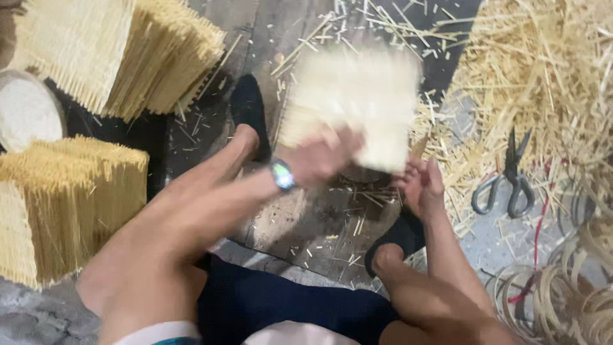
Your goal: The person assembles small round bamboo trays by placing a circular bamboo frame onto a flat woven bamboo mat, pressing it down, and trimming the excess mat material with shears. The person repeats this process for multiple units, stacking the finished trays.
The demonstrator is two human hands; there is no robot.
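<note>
We count three stacked bundles of thin pale sticks at the left of the frame: one upper left (121,51), one at mid left (76,198), and one cut off at the left edge (16,233). A fourth bundle (354,105), blurred, is held at upper centre. One pair of dark metal scissors (507,179) lies at right beside loose straw-like splinters (543,76). Coiled thin strips (575,287) lie lower right. Our left hand (322,156), watch (282,176) on its wrist, grips the held bundle's lower edge with fingers curled. Our right hand (421,185) is half open, fingertips touching the bundle's lower right corner.
</note>
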